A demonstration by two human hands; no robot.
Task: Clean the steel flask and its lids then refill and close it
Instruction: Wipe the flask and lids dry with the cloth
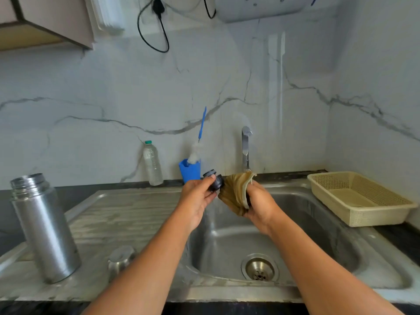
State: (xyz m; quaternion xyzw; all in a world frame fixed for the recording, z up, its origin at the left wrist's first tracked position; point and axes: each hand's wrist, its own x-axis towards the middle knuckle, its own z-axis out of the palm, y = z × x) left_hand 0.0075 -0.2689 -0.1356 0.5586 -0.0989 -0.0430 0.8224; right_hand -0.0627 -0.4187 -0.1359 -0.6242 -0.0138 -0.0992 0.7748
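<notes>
Steel flask stood upright and uncapped on the drainboard at the lower left of the frame, well apart from both hands. Left hand, at frame centre, held a dark inner lid above the left edge of the sink. Its grip was closed round the lid, thumb on the upper side. Right hand, just beside it, had its grip curled round a bunched tan cloth, which lay against the lid's right side.

A steel outer cap, blurred in this view, appeared to rest on the drainboard between the flask and the basin.

On the worktop against the marble wall stood a clear plastic bottle and a blue holder carrying a bottle brush. The tap rose directly behind the hands. A beige basket sat at the right of the frame, beside the sink.
</notes>
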